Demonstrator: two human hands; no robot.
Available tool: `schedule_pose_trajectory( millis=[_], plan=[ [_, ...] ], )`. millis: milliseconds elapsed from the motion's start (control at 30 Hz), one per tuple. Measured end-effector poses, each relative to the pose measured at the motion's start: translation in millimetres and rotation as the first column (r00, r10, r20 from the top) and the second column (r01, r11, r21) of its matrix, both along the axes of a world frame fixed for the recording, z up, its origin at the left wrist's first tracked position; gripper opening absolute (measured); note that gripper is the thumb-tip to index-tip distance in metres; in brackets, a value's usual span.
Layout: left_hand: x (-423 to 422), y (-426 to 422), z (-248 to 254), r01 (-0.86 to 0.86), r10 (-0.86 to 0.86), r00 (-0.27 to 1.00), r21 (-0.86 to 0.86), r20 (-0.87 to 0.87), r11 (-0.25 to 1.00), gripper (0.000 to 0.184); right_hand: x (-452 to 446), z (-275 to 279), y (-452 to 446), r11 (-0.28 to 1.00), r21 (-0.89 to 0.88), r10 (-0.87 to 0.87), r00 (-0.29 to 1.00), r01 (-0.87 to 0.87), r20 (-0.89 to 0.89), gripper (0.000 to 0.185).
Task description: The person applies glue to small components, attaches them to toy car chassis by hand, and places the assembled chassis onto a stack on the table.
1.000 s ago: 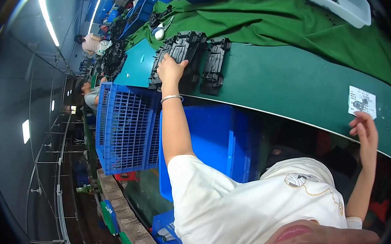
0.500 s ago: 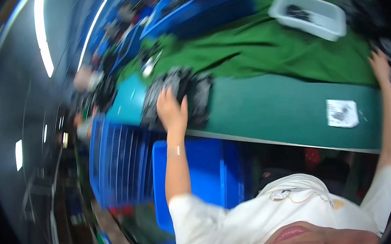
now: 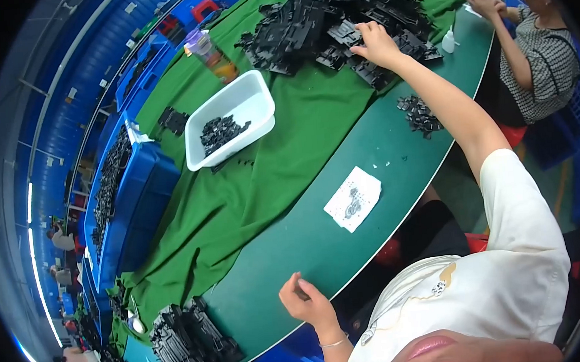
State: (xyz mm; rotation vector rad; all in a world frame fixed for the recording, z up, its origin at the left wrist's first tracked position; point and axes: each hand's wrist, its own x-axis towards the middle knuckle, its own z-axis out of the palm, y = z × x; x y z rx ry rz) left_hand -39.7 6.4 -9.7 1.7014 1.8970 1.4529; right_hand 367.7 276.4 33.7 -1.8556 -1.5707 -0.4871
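My right hand (image 3: 376,46) reaches over a large heap of black plastic parts (image 3: 296,29). Its fingers are stretched out at the heap's near side, thumb apart, with no part visibly gripped. Above the green tabletop (image 3: 269,263), near its front edge, my left hand (image 3: 308,302) is loosely curled with a gap between thumb and fingers, and nothing shows in it. Stacked black plastic parts (image 3: 190,342) sit to its left, apart from it. A white paper (image 3: 352,200) with small dark bits lies between my hands.
Small black pieces lie in a white tub (image 3: 268,108) on green cloth (image 3: 300,133). Beside it stands a bottle (image 3: 212,55). More small parts (image 3: 420,115) rest near my right forearm. A blue crate (image 3: 131,212) is at left; another person (image 3: 540,56) sits at right.
The view has swung right, bringing the heap into full view. My left hand has come off the stacked black parts. My right hand remains out at the heap.
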Motion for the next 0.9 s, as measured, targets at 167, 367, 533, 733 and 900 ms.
schedule_pose_trajectory(
  millis=[167, 367, 533, 733, 900],
  plan=[
    [1, 0, 5, 0.008, -0.015, 0.995, -0.072, -0.103, 0.997, 0.013, -24, -11, 32, 0.959, -0.232, -0.173, 0.984, 0.16, -0.039, 0.063],
    [3, -4, -2, -0.001, 0.0, 0.999, -0.025, -0.049, 1.0, 0.014, -24, 18, 48, 0.875, -0.354, -0.397, 0.908, 0.33, -0.135, 0.045],
    [8, -5, 11, 0.013, -0.022, 0.993, -0.074, -0.112, 0.997, 0.013, 8, 36, 53, 0.937, -0.325, -0.299, 0.771, 0.127, -0.562, 0.046],
    [7, -2, 4, 0.02, -0.022, 0.991, -0.012, -0.135, 1.0, 0.012, -23, 2, 43, 0.923, -0.373, -0.207, 0.936, 0.091, -0.283, 0.075],
    [10, -5, 6, 0.002, -0.002, 0.991, -0.005, -0.136, 1.0, 0.012, -32, 30, 40, 0.963, -0.264, -0.181, 0.842, 0.047, -0.508, 0.073]
  ],
)
